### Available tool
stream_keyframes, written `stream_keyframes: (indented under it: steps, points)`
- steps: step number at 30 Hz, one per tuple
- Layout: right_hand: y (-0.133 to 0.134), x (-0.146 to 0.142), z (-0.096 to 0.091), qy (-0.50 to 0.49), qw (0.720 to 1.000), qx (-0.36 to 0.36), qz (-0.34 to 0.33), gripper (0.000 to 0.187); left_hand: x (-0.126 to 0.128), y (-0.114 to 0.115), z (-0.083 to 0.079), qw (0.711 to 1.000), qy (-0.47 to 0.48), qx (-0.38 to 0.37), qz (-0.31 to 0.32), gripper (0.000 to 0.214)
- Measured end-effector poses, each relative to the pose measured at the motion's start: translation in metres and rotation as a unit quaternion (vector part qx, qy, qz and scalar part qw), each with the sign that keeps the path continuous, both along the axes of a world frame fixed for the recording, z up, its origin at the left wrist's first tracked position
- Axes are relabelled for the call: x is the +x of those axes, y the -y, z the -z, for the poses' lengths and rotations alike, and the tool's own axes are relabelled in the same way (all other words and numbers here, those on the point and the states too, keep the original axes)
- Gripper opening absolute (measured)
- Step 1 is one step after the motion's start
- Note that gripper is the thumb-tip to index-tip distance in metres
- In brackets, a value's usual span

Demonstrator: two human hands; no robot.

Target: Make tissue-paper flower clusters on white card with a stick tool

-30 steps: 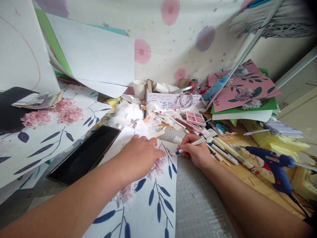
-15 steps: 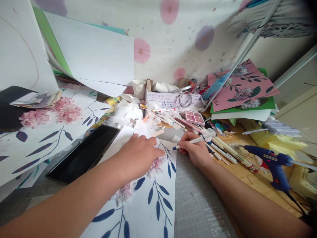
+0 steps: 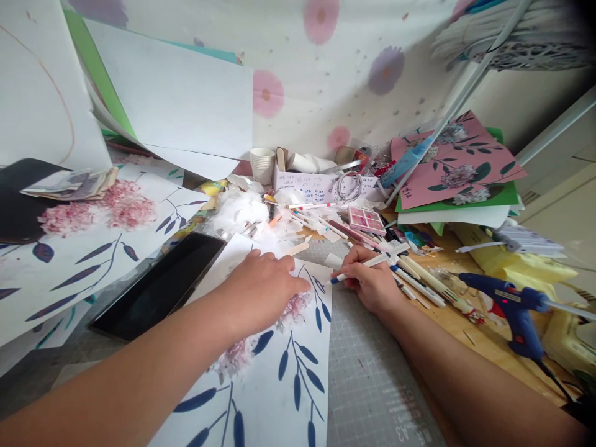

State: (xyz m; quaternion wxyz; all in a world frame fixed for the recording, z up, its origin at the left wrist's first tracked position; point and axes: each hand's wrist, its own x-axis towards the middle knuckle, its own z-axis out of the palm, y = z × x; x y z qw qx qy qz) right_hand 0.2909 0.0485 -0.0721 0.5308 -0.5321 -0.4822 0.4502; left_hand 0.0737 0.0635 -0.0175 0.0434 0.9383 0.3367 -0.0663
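A white sheet of paper (image 3: 274,410) lies on the grey cutting mat (image 3: 367,372), covered with dark blue leaf sprays and pink flower clusters (image 3: 235,359). My left hand (image 3: 263,288) rests spread on the upper part of the sheet, over some of the pink flowers. In my right hand (image 3: 372,282) is a white marker pen (image 3: 370,263) with a blue tip end, gripped between thumb and fingers. Its tip is at a small leaf outline on the spray (image 3: 318,282) near the sheet's right edge.
Left of the sheet lies a dark tablet (image 3: 162,285), beside another leaf painting (image 3: 107,273). Several pens (image 3: 419,285) crowd the mat's upper right. A blue glue gun (image 3: 516,304) stands at right. Behind are paper cups (image 3: 262,164) and a pink picture (image 3: 456,161).
The pen tip has shifted slightly right and down, and a leaf outline now shows beside the stem. My left hand stays in place.
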Motion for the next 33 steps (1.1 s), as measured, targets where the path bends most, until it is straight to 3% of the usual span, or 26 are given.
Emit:
stream_keyframes:
  steps: [11, 20, 33]
  points:
    - [0.0036, -0.0097, -0.0082, 0.050, 0.999, 0.010, 0.000, 0.016, -0.0031, 0.0025, 0.0021, 1.000, 0.016, 0.017, 0.002, 0.048]
    - [0.0030, -0.0001, -0.0029, 0.015, 1.000, -0.020, -0.010, 0.013, -0.0013, 0.0011, -0.0026, 1.000, -0.001, 0.006, 0.000, 0.047]
    - [0.0031, -0.0054, -0.0064, 0.037, 0.999, -0.001, -0.007, 0.016, -0.0009, 0.0014, -0.0017, 1.000, -0.001, 0.000, -0.004, 0.047]
